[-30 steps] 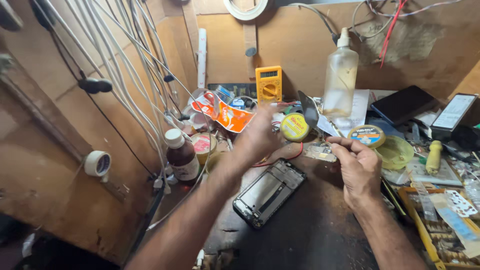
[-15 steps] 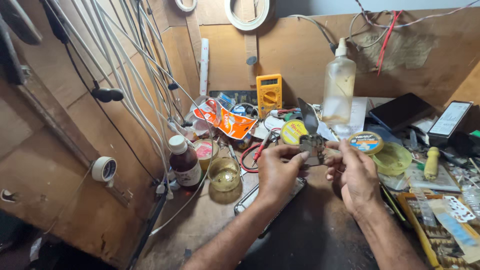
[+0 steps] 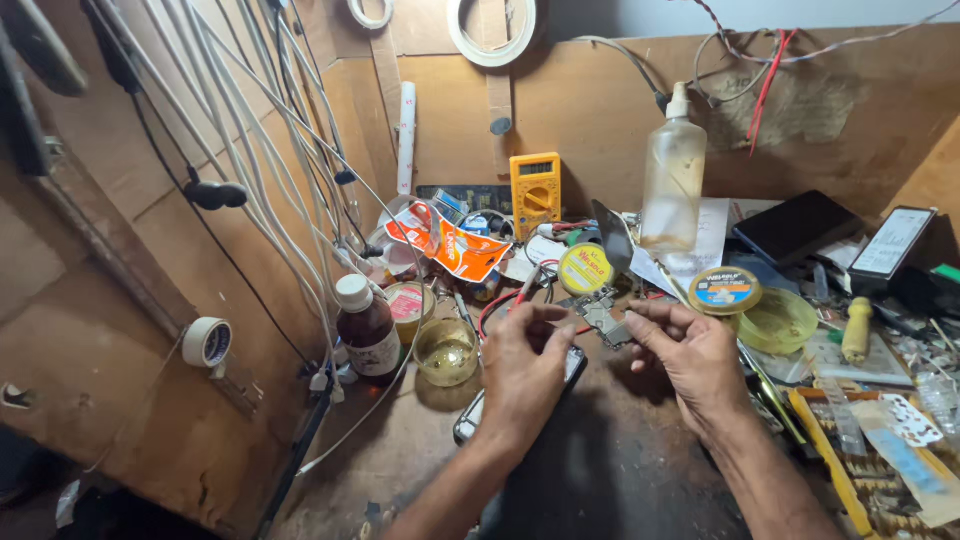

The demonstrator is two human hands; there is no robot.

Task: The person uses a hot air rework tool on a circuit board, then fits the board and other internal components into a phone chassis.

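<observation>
Hands meet over the middle of the counter [image 3: 640, 480], both on one small circuit board [image 3: 603, 318]. The left hand [image 3: 522, 372] pinches its near-left edge btw thumb and fingertips, grip pressed together on it; the right hand [image 3: 690, 355] holds the opposite side, thumb and forefinger closed on the board too. The board is lifted a bit above the counter, just over the top end of an opened phone body [image 3: 480, 415], which lies mostly hidden under the left hand.

The board looks thin, light and stiff, w/ many tiny parts on the face, so I judge it fragile: it can crack if bent, and parts can come off if fingers press on them. Best place to hold is the bare edges, as both hands do now, not the flat face. It is probably not slippery, but so small that it can drop easily.

Around: a small glass jar w/ yellowish liquid [image 3: 446, 352] just left of the left hand, a brown bottle w/ white cap [image 3: 366, 330] beside it, a yellow multimeter [image 3: 535, 192] against the back wall, a tall clear squeeze bottle [image 3: 672, 180], and a round solder-wick tin [image 3: 724, 290] near the right hand.
</observation>
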